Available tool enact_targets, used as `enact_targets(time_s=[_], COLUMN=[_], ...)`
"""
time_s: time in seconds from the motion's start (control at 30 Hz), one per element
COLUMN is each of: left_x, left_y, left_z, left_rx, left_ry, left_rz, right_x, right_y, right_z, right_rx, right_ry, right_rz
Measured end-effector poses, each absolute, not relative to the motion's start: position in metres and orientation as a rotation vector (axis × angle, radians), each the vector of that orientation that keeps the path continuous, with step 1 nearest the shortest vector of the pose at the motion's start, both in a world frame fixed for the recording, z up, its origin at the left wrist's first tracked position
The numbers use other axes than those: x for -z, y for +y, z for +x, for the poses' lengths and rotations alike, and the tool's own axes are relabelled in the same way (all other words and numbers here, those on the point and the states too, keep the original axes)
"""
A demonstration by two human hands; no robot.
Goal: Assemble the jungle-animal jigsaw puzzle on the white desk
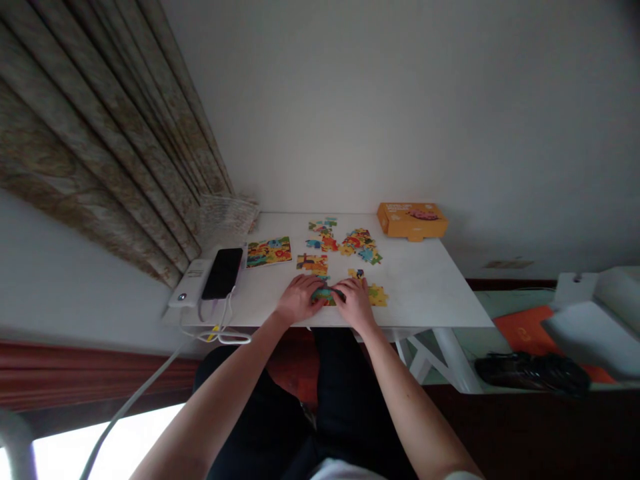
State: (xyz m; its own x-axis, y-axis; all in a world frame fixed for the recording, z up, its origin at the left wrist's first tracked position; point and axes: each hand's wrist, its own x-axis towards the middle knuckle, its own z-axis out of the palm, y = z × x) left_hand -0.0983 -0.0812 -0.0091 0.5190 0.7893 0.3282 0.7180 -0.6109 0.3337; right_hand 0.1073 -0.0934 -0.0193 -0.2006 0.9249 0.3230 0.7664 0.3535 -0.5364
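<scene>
Both hands work at the near edge of the white table (420,287), over small colourful jigsaw pieces (327,300). My left hand (301,298) has its fingers and thumb closed on the left side of these pieces. From the right, my right hand (356,303) pinches at the same pieces, its thumb close to the left one. My fingers hide part of them. Yellow jigsaw pieces (378,295) lie beside my right hand. Just beyond my left hand is an orange and yellow joined section (313,263). Farther back are a joined cluster (357,243) and several loose pieces (323,227).
A colourful animal picture card (269,252) lies left of the pieces. Beside it are a black phone (223,273), a white device (190,283) and white cables (227,333). An orange box (413,221) stands back right, and a wire basket (225,217) back left by the curtain.
</scene>
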Motion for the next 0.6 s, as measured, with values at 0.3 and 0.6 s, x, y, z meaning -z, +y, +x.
enact_targets(time_s=[0.3, 0.6], left_x=[0.017, 0.023], left_y=[-0.092, -0.087], left_z=[-0.099, -0.104], left_rx=[-0.702, -0.707], left_ry=[1.390, 1.443], left_rz=[2.548, 2.539], right_x=[0.016, 0.015], right_y=[-0.094, -0.096], right_z=[0.108, 0.107], right_rx=[-0.301, -0.298], right_ry=[-2.072, -2.263], right_rz=[-1.404, -1.257])
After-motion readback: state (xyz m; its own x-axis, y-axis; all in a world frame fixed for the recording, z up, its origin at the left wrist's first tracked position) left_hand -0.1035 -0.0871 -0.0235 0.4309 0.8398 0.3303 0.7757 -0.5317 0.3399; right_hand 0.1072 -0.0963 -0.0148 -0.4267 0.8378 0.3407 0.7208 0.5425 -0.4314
